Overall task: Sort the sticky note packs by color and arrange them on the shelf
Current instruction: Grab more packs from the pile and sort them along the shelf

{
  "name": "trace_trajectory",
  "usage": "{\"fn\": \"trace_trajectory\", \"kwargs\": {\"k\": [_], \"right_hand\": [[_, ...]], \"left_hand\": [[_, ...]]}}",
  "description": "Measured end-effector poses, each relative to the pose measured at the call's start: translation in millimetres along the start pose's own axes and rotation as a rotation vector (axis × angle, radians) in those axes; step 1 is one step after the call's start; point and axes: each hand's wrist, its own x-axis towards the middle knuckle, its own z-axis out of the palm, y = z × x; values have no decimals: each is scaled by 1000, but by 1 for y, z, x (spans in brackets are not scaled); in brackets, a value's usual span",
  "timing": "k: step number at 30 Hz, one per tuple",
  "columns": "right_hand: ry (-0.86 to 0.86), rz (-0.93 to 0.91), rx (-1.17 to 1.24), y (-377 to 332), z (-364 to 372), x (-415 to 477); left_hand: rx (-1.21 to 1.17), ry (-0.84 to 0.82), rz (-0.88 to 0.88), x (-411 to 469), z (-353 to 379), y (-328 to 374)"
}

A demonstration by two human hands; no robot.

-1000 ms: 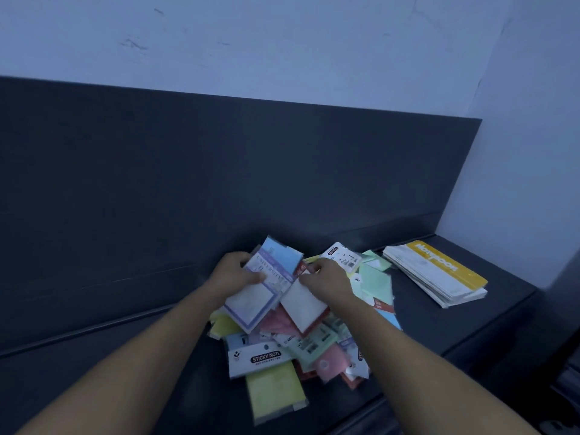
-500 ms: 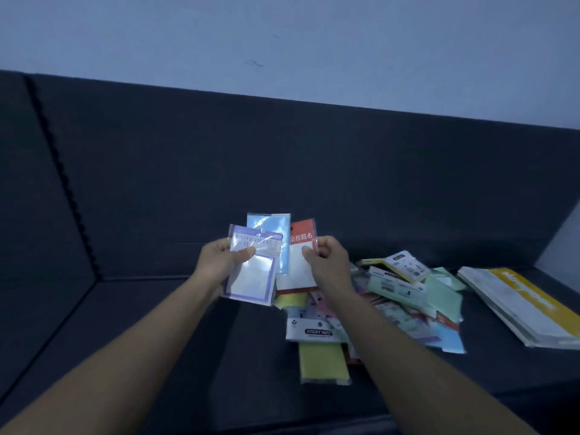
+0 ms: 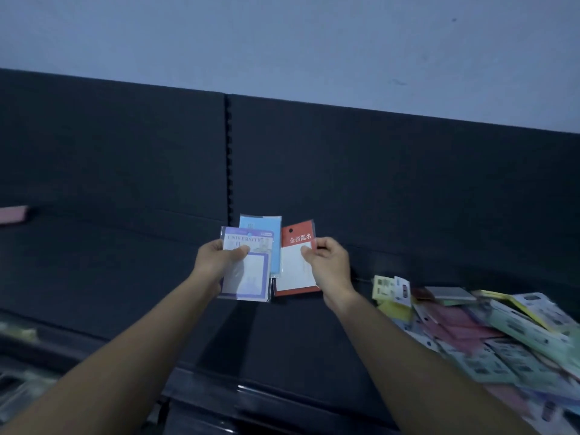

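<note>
Both hands were up in front of the shelf [image 3: 110, 277]. The left hand [image 3: 216, 260] was pinching a purple-bordered pack [image 3: 251, 277], thumb across its front, with a light blue pack [image 3: 263, 229] tucked behind it, apparently in the same grip. The right hand [image 3: 331, 265] pinched a red pack [image 3: 298, 233] by its right edge. They were held side by side, faces up, my guess so the colours could be compared before each got a spot. The rest sat in a messy heap [image 3: 470, 334] on the shelf off to the right, with greens, pinks and yellows all mixed. The shelf under the hands looked like fair game for starting groups, nothing blocking it. Far left lay a pink thing [image 3: 12, 214], too blurry to call. A slotted strip [image 3: 229, 152] ran up the back panel.
</note>
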Motion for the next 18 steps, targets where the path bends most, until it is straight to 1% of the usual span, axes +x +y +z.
{"fn": "trace_trajectory", "kwargs": {"k": [4,12,18], "right_hand": [[-58,2,1,-7,62,-12],[-130,18,9,-14,193,-41],[-175,28,29,-18,279,-57]], "left_hand": [[-16,74,-5,5,-64,9],[24,178,5,15,-193,27],[31,254,26,28,-273,38]]}}
